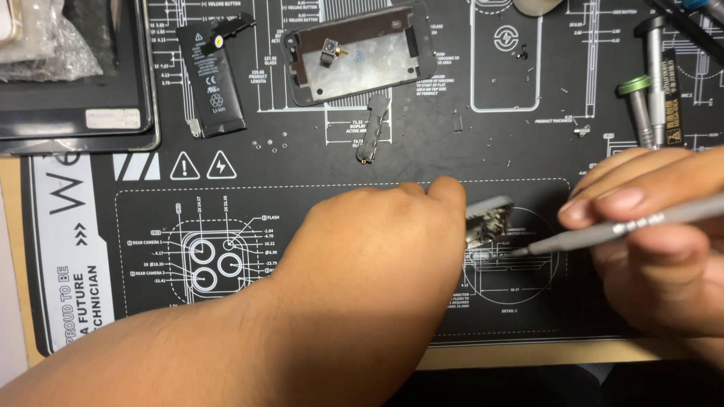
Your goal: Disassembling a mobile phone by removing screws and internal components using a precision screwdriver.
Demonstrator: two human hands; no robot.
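Pinching a small circuit board at its edge, the left hand hides most of that part; its grip is clamped on the board, though the fingertips themselves are out of sight. Just right of the board, the right hand has its grip clamped on a grey screwdriver, whose tip meets the work mat right below the board. Well above the left grip, an opened phone housing holds one small camera module. Left of it lies one black battery. Above the right grip stand two more screwdrivers, cut off. One tray, upper left, holds crumpled plastic wrap.
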